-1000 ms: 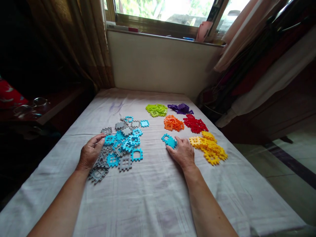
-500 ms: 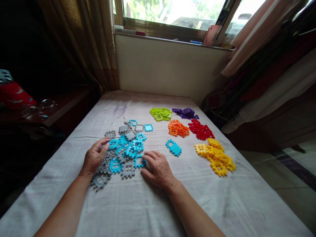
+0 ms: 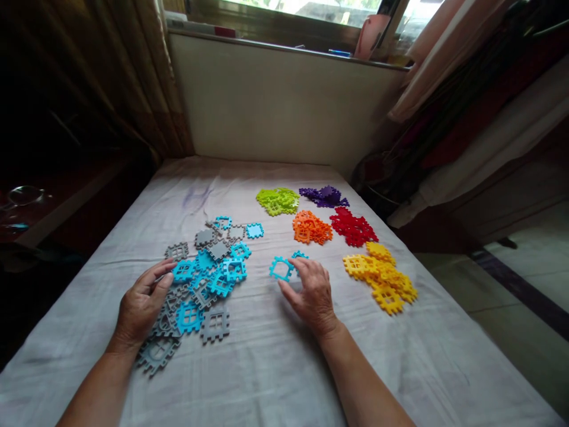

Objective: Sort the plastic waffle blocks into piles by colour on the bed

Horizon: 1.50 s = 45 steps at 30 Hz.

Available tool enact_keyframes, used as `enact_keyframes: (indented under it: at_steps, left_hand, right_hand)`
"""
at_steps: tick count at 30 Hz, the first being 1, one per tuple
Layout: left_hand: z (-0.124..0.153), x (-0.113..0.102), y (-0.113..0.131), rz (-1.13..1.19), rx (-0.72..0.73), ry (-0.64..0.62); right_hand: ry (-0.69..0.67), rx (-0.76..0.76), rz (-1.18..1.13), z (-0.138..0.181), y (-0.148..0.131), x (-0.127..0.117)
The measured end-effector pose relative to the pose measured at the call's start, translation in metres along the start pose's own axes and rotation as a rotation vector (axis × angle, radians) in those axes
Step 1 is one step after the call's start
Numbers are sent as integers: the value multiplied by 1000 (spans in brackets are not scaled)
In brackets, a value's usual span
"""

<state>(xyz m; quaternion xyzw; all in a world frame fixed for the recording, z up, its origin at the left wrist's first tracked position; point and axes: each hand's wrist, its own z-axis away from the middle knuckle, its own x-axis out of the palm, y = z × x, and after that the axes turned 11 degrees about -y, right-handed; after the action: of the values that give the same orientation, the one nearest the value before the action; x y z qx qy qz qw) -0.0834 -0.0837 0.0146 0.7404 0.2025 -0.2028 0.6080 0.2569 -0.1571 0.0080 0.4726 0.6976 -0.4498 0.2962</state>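
From my remote view, the cloth-covered table (image 3: 262,379) bears a blue-and-grey interlocking-tile pile (image 3: 205,259). The left hand (image 3: 140,302) sits at its left edge, thumb and fingers slightly parted. I find the right hand (image 3: 313,293) nearer the square blue frame tile (image 3: 274,266), just left of its fingertips, neither side longer; whether they pinch it, I cannot tell.

Bare left hand (image 3: 141,305) and bare right hand (image 3: 313,296), lightly creased skin, narrow wrists (image 3: 331,329), bare forearms (image 3: 362,376) broadening away from them
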Motion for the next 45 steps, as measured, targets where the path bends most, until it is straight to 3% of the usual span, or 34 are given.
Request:
enact_keyframes:
  at_steps: [4, 11, 16, 19, 25, 29, 33, 38, 45]
  left_hand:
    - [-1, 0, 1, -2, -12, 3]
    - [-2, 4, 4, 41, 1, 19]
    - [-4, 6, 3, 71, 11, 19]
    - [-4, 6, 3, 84, 22, 19]
    - [-5, 7, -1, 103, 38, 48]
    - [-4, 7, -4, 79, 21, 52]
    - [-1, 6, -3, 60, 18, 55]
    - [2, 4, -1, 33, -1, 37]
    - [6, 2, -1, 6, -35, 32]
  right_hand:
    - [33, 105, 92, -1, 17, -3]
    - [-29, 151, 158, 0, 15, -3]
    - [28, 82, 123, -1, 11, -3]
    - [3, -27, 50, 0, 0, 1]
    - [-253, -184, -14, -7, -49, 19]
    - [-323, -154, 2, -21, -72, 36]
    - [-319, -98, 18, -26, -77, 47]
    - [-139, -117, 22, -14, -57, 36]
    - [114, 141, 104, 7, 16, -4]
